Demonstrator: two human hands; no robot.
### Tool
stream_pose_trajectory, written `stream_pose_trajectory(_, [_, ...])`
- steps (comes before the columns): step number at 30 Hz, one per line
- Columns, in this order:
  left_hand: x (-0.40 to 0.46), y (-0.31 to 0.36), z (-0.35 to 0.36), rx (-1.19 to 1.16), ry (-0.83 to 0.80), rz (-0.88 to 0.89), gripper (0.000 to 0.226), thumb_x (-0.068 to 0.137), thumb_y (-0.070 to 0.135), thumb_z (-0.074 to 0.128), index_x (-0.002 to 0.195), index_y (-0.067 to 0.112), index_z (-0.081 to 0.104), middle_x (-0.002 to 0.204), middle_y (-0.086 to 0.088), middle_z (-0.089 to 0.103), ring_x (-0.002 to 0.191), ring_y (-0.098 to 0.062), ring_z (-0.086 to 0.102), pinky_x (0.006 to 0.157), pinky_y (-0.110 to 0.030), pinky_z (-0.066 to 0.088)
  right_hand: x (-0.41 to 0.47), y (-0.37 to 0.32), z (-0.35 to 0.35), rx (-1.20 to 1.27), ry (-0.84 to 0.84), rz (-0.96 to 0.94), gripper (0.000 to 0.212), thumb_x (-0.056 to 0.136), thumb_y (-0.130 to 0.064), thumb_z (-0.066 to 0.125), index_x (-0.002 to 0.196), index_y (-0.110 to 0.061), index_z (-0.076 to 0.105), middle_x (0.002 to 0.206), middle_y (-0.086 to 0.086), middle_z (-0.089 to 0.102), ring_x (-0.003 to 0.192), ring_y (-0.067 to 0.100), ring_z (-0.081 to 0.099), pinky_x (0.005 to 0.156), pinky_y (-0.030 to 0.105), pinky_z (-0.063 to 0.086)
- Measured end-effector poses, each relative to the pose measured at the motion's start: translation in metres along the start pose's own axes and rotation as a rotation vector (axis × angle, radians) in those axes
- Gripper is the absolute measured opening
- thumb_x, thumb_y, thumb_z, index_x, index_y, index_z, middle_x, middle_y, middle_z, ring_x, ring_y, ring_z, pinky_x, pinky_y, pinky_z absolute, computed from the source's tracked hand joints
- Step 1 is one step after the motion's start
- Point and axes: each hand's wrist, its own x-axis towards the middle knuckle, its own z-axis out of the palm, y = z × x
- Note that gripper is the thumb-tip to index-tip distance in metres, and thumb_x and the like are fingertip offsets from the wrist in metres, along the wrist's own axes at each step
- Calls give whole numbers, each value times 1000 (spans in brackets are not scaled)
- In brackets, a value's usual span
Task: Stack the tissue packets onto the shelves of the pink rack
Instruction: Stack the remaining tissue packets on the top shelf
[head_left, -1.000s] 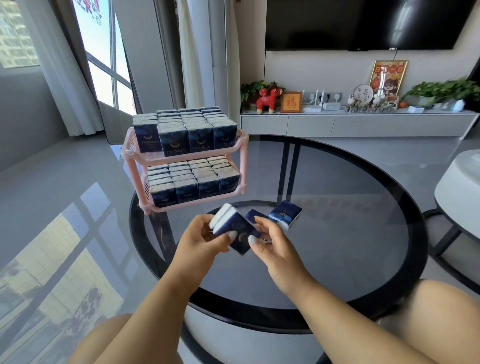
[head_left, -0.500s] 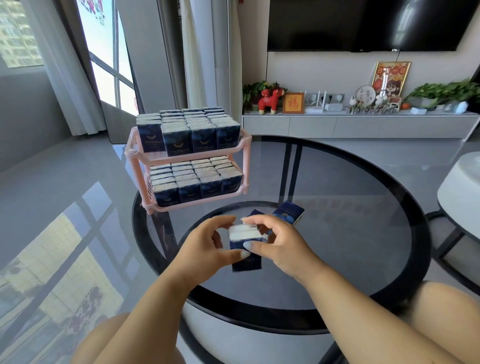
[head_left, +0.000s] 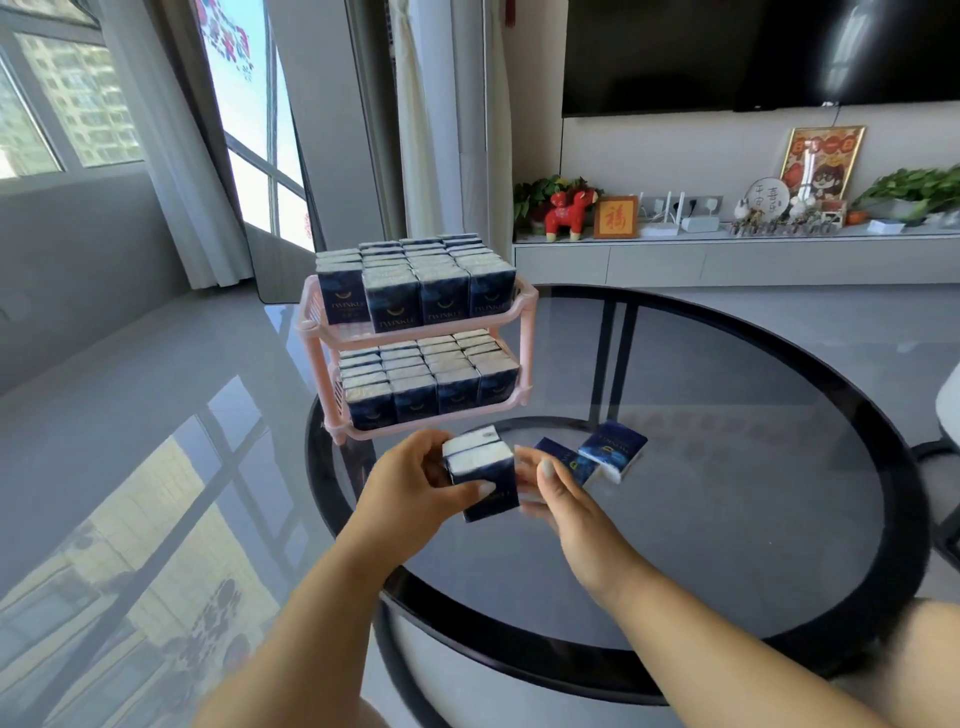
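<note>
- Here the left hand (head_left: 415, 486) grips a pair of tissue packets (head_left: 480, 475) held face to face, thumb across the near dark face and fingers curled behind, so the two white top edges point up and slightly away.
- The right hand (head_left: 553, 491) sits just beside the pair on its right; its fingers look loosely curled against the bundle's right side, but whether they pinch it or only steady it I cannot tell.
- The pink rack (head_left: 415, 338) stands straight ahead of the hands and a little left, its lower shelf rim just beyond the left knuckles, on the glass table (head_left: 727, 467).
- Both shelves look packed with upright packets in rows, long axes vertical, as is the held pair.
- The left hand is nearer the rack, so I judge it carries the pair forward and up.
- Free room on either shelf is hard to see; any gap seems to be at the top shelf's front.
- Two loose packets (head_left: 597, 454) lie flat just beyond the right hand's fingertips, within its easy reach.
</note>
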Motion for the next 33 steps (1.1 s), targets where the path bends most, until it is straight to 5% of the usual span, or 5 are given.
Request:
stream_pose_trajectory(5, [20, 30, -70, -33, 151, 39, 40, 70, 14, 85, 99, 26, 61, 78, 9, 72, 65, 1, 64, 64, -21, 54, 12, 5, 9, 31, 45, -3, 51, 83, -53, 34, 105, -18, 62, 91, 8, 67, 87, 16, 63, 78, 19, 50])
stream_pose_trajectory(8, [37, 49, -111, 13, 241, 85, 36, 72, 13, 84, 94, 29, 60, 86, 2, 70, 63, -2, 61, 68, -27, 54, 14, 13, 9, -63, 23, -36, 51, 86, -62, 38, 96, -21, 67, 81, 0, 66, 81, 13, 62, 80, 22, 51])
stream_pose_trajectory(16, [103, 65, -173, 118, 370, 102, 42, 79, 12, 78, 112, 15, 54, 108, -4, 63, 78, -14, 61, 60, -23, 52, 8, 14, 9, -195, 34, -106, 53, 70, -71, 37, 80, -28, 67, 74, -5, 63, 75, 7, 60, 73, 11, 44])
stream_pose_trajectory(24, [142, 54, -173, 278, 205, 30, 45, 80, 13, 77, 120, 13, 55, 100, 2, 60, 81, -12, 61, 61, -22, 50, 10, 18, 4, -192, 15, -87, 51, 68, -76, 41, 78, -32, 65, 70, -4, 62, 71, 6, 60, 75, 20, 48])
stream_pose_trajectory(33, [156, 39, -163, 505, 205, 65, 49, 78, 17, 79, 121, 18, 55, 112, -4, 64, 95, -29, 64, 83, -42, 54, 11, 16, 4, -177, 24, -90, 55, 68, -79, 42, 74, -30, 65, 66, -3, 61, 66, 7, 58, 70, 15, 46])
